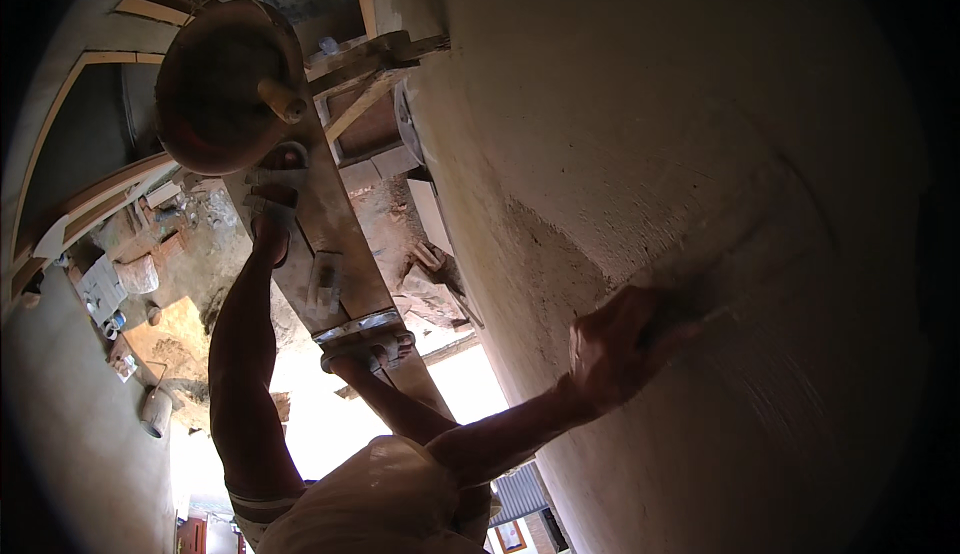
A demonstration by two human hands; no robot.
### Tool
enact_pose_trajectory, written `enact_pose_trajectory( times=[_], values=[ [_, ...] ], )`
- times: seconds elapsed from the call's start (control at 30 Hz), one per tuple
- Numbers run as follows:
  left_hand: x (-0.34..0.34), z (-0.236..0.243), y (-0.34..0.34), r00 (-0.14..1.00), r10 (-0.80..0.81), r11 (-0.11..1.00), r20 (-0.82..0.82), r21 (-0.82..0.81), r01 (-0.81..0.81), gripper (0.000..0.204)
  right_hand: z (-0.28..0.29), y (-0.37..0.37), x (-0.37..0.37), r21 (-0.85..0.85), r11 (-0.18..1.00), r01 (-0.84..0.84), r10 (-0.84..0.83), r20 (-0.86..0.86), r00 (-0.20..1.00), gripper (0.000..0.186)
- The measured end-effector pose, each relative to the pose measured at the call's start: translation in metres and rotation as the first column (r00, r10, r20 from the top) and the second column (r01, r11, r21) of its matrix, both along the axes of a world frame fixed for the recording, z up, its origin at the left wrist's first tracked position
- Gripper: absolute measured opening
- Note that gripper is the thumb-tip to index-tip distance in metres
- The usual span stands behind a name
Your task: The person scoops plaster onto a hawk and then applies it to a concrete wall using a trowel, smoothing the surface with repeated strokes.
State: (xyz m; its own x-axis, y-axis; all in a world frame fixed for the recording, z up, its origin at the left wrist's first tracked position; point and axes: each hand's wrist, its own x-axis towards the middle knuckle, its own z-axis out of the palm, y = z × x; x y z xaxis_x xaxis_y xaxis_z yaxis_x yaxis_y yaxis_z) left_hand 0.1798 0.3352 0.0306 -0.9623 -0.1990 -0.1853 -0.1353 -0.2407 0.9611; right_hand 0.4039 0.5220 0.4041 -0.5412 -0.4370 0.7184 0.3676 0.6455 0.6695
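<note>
My right hand (620,346) is closed on a dark, flat trowel (688,310) pressed to the plastered wall (560,144) at the right. Motion blurs the trowel, so its outline is unclear. Around it the plaster is part smooth, part rough, with curved and scratched marks. My left hand is outside the picture. Ahead of my feet, a round, dark basin (210,94) stands at the far end of the plank, and a stubby wooden handle (281,101) shows at its right side. Between my feet lies a small rectangular float-like tool (323,282).
I stand in sandals on a narrow raised wooden plank (345,224), beside a timber support (375,64). Far below is a dirt floor (215,294) with rubble and scraps. A pail (157,410) sits near the left wall (80,454). Bright light comes in under the plank.
</note>
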Motion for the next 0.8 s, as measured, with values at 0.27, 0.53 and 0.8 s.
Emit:
enact_pose_trajectory(
  times=[0.27, 0.53, 0.8],
  values=[
    [0.065, 0.047, -0.024, 0.94, -0.249, 0.918, -0.235, 0.251, 0.306, 0.035, 0.002, -0.004, 0.004, -0.016, 0.999, -0.042, 0.041, -0.015, 0.999, 0.034],
    [-0.044, -0.359, -0.076, 0.688, -0.093, 0.837, 0.719, 0.431, -0.337, 0.038, 0.005, 0.011, 0.004, 0.044, 0.998, -0.04, 0.038, 0.031, 0.999, 0.033],
    [-0.16, -0.298, -0.08, 0.81, -0.095, 0.863, 0.578, 0.453, -0.222, 0.037, 0.01, 0.021, 0.019, 0.161, 0.987, 0.024, -0.028, 0.023, 0.999, 0.031]
  ],
)
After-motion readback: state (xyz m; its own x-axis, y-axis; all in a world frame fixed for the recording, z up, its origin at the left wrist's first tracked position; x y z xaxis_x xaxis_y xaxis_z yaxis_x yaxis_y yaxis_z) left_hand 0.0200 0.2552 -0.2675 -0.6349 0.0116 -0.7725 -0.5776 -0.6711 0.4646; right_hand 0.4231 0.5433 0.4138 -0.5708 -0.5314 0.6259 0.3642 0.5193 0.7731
